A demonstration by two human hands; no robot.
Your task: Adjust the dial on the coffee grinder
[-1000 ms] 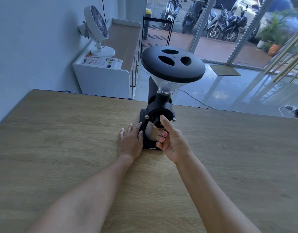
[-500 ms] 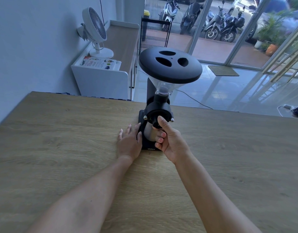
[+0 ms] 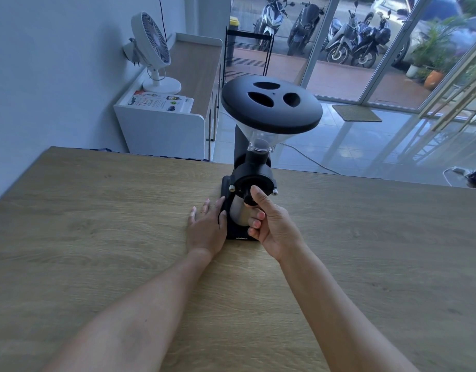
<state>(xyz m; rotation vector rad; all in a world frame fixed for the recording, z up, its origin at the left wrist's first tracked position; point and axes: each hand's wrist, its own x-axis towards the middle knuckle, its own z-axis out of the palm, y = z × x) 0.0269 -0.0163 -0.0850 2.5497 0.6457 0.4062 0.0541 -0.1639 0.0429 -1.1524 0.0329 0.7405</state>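
Right hand (image 3: 274, 226) pinches the coffee grinder (image 3: 254, 170) dial (image 3: 249, 196); left hand (image 3: 207, 229) braces its base.

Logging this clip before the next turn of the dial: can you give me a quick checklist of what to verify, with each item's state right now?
1. Right hand on the dial: ok, thumb and fingers pinch the knob.
2. Left hand steadies the coffee grinder: ok, it lies flat on the table against the base.
3. Grinder upright on the table: ok.
4. Hopper lid seated: ok, it sits level on the clear funnel.
5. Dial setting readable: cannot tell, the thumb covers the markings.
6. Metal cup under the spout: ok, partly hidden by fingers.
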